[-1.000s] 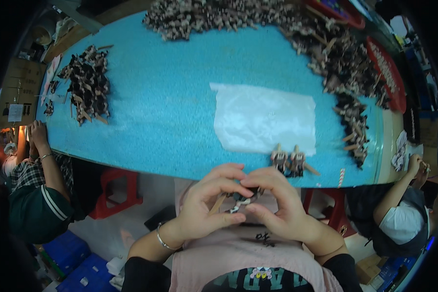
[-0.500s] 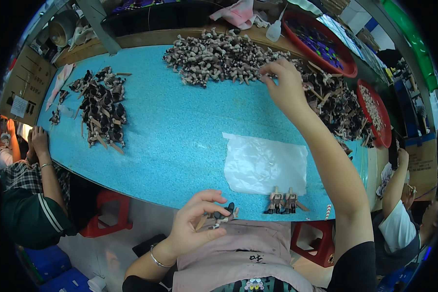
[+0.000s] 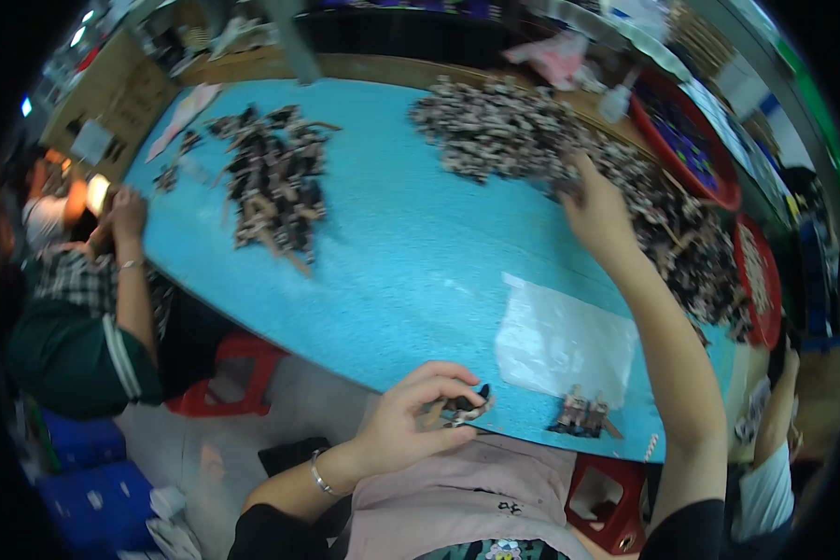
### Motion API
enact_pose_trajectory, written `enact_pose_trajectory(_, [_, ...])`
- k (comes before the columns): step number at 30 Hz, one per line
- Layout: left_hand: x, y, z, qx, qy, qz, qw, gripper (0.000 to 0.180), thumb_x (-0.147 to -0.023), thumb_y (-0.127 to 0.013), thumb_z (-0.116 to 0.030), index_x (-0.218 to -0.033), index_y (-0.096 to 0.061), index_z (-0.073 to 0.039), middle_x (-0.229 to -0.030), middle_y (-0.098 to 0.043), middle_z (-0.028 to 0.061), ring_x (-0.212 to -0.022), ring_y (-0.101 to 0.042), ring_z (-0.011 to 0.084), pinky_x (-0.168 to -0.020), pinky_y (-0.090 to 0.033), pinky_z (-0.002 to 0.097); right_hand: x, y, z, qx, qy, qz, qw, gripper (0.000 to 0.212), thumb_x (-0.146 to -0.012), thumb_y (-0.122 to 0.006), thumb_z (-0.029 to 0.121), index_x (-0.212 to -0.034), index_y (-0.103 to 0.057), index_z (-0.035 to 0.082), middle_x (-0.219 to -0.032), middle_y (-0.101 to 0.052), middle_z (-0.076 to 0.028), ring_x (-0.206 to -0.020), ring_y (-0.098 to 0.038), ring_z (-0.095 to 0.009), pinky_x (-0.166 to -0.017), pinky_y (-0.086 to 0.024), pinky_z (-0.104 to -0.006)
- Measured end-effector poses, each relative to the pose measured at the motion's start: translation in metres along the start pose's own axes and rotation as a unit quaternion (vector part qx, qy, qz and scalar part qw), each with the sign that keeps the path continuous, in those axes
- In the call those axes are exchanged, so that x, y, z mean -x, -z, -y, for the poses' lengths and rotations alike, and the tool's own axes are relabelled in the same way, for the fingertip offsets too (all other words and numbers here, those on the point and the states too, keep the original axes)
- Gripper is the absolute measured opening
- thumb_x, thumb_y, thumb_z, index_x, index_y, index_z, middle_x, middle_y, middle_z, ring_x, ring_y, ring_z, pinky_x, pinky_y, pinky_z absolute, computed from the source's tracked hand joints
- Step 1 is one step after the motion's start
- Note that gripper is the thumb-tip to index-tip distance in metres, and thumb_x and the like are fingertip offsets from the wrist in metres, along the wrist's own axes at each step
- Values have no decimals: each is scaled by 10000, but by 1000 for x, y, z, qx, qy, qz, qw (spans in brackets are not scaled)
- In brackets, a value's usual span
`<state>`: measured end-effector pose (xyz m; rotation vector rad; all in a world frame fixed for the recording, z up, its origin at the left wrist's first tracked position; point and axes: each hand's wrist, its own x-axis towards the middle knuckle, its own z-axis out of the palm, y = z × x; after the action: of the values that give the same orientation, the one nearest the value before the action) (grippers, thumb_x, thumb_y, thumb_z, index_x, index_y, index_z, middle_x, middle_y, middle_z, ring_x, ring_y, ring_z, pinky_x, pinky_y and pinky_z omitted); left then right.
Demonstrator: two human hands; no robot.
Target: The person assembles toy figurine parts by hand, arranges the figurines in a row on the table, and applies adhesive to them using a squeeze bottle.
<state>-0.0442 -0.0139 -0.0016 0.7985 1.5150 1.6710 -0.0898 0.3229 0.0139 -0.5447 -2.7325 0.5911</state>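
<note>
At the table's near edge, my left hand (image 3: 415, 420) has its fingers curled round a small figurine (image 3: 467, 404) with black and pale parts. My right hand (image 3: 599, 210) is stretched out to the front edge of a large pile of small pale and brown figurines (image 3: 495, 131). Its thumb and fingers pinch a dark, blurred piece, which looks like one of these figurines. Two figurines (image 3: 581, 415) lie side by side near me, by the lower edge of a translucent plastic sheet (image 3: 565, 341).
Darker figurines with flat wooden sticks form a heap (image 3: 275, 187) at left and another (image 3: 705, 257) at right. Red trays (image 3: 639, 117) stand beyond the table's right side. A co-worker's hand (image 3: 129, 213) rests by the left edge, near a cardboard box (image 3: 126, 98).
The view has swung left, so the table appears farther right. My right hand has shifted left along the pile's front edge and now pinches a dark piece. My left hand keeps its figurine.
</note>
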Motion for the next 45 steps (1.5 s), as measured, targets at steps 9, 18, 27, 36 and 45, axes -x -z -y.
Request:
enact_pose_trajectory(9, [-17, 88, -26, -184, -161, -275, 930, 251, -810, -710, -82, -1053, -647, -70, -1084, -598, 44, -917, -552, 126, -785, -441, 274, 37, 19, -9, -48, 15, 85, 995, 286, -779, -620, -31, -1063, -649, -5, -873, -637, -169, -757, -616, -283, -710, -493, -344])
enact_pose_trajectory(18, [-92, 241, -50, -294, -108, -452, 835, 457, -951, -588, -291, -1238, -537, 60, -1104, -608, 118, -1005, -575, 184, -885, -453, 300, 35, 21, -17, 86, 114, 64, 988, 253, -804, -600, -15, -1048, -664, 15, -964, -620, -179, -902, -600, -371, -783, -492, -411])
enact_pose_trajectory(27, [-54, 111, -39, -417, -209, -280, 839, 296, -917, -570, -87, -1201, -568, -5, -1174, -594, 136, -1101, -559, 272, -968, -430, 397, 86, 51, -2, -148, -34, 48, 987, 171, -881, -582, 52, -1049, -579, 18, -887, -618, -184, -811, -615, -329, -699, -472, -391])
enact_pose_trajectory(36, [-37, -66, 12, -355, -210, 128, 902, 582, -745, -704, -82, -1285, -504, -1, -1278, -512, 183, -1136, -517, 366, -951, -422, 445, 166, 57, -11, -135, -6, 74, 988, 131, -843, -637, 52, -965, -631, 4, -897, -638, -159, -814, -631, -317, -701, -501, -371])
enact_pose_trajectory(45, [-46, -96, 25, -388, -215, 129, 887, 634, -730, -699, -60, -1320, -476, 4, -1304, -511, 185, -1144, -517, 353, -962, -414, 432, 175, 39, -15, -115, 4, 31, 993, 127, -790, -677, 34, -916, -659, 27, -893, -591, -120, -837, -591, -317, -708, -482, -394])
